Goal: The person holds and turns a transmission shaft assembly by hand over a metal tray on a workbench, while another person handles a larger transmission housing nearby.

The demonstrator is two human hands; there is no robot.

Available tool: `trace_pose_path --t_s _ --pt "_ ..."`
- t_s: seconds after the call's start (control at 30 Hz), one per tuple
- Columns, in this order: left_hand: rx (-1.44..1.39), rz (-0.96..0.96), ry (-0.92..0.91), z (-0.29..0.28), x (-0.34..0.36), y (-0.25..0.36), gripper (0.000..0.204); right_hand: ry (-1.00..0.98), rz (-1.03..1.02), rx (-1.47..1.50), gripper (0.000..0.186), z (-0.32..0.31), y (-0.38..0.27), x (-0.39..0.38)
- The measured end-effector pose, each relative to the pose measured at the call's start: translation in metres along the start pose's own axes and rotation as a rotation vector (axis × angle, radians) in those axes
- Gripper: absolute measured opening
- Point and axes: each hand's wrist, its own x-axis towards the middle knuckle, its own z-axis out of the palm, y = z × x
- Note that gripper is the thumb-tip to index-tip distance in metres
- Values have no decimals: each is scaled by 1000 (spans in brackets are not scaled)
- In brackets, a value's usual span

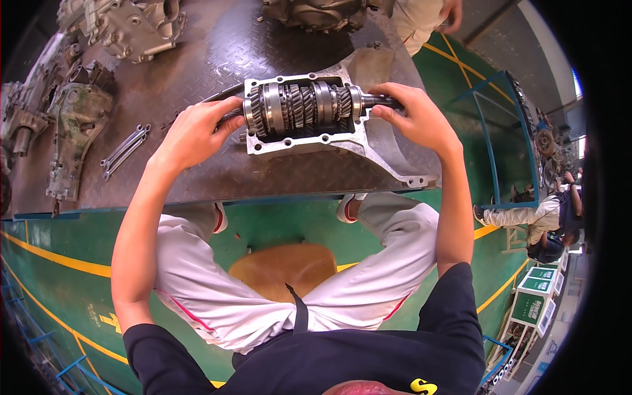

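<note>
A silver gearbox housing lies on the metal workbench, its open side up. Inside it rests a gear shaft with several helical gears and rings along its length. At the housing's left end, my left hand has its fingers closed round the shaft's dark end, which they partly hide. My right hand pinches the thinner dark shaft end that sticks out on the right, between thumb and fingers. Both forearms reach in from below.
Several wrenches lie left of my left hand. Worn gearbox casings stand along the bench's left side, with another casing at the back. One person stands beyond the far right corner; another sits farther right.
</note>
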Motion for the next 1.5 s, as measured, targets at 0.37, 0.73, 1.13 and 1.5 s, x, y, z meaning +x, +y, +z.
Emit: trace_pose_path --t_s 0.37,0.73,1.13,1.5 --pt "-2 -42 49 1 -1 1 30 193 37 -201 27 12 -2 -12" --pt "37 -38 122 11 -5 -4 29 205 140 81 28 13 -1 -5" --pt "20 -51 170 13 -4 -3 26 137 324 162 28 11 7 6" --pt "36 -77 133 15 -7 -3 27 16 299 94 29 10 12 8"
